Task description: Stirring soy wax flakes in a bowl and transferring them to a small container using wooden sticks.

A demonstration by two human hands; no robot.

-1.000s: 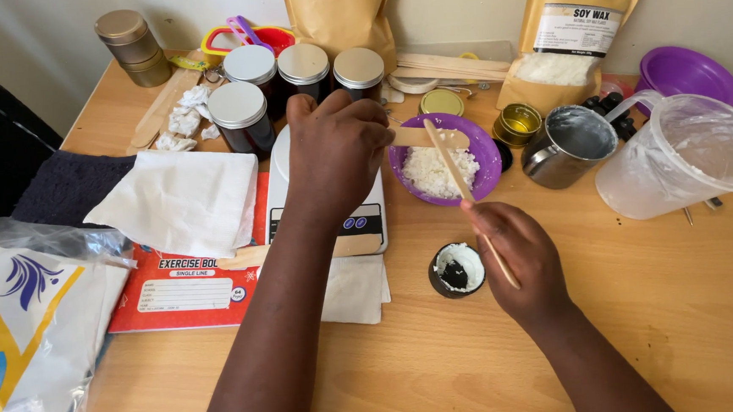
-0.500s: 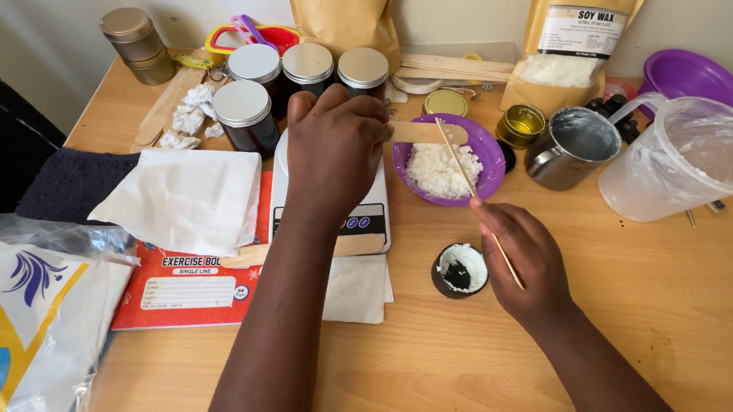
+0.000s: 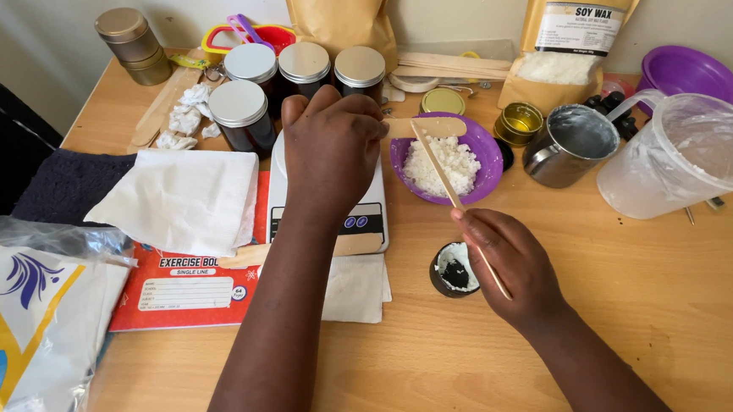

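On the desk (image 3: 660, 298), the white scale (image 3: 325, 202) is covered by the left hand (image 3: 333, 144), fingers curled on top. A light, stiff wooden stick (image 3: 448, 184), pinched low by the right hand (image 3: 510, 265), is held over the small tin (image 3: 453, 268).

Wooden stick (image 3: 460, 209) now slightly steeper.

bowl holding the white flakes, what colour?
Purple; the bowl shows clearly in the head view, beside the right hand.
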